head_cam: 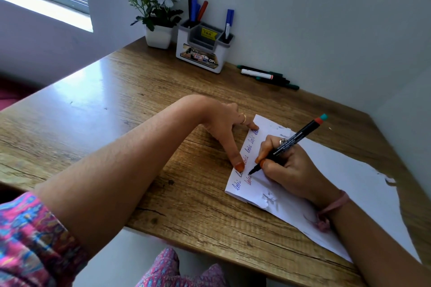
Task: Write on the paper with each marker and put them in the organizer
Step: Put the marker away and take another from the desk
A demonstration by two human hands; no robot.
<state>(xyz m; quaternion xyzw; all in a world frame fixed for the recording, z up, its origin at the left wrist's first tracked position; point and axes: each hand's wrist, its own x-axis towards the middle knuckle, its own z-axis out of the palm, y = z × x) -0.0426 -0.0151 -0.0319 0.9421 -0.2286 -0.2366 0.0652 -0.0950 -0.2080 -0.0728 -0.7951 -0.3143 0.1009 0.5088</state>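
A white paper (331, 175) lies at the right of the wooden table (116, 105), with a row of blue words along its left edge and a reddish word below. My right hand (291, 168) grips a black marker (289, 143) with a red and teal end, its tip touching the paper. My left hand (224, 128) presses straight fingers on the paper's left edge. A white and grey organizer (200, 49) stands at the back with several markers (196, 8) and one blue marker (229, 23) in it. Loose markers (265, 75) lie to its right.
A white pot of white flowers (156, 14) stands left of the organizer, against the wall. A window is at the top left. The table's near edge runs just below my forearms.
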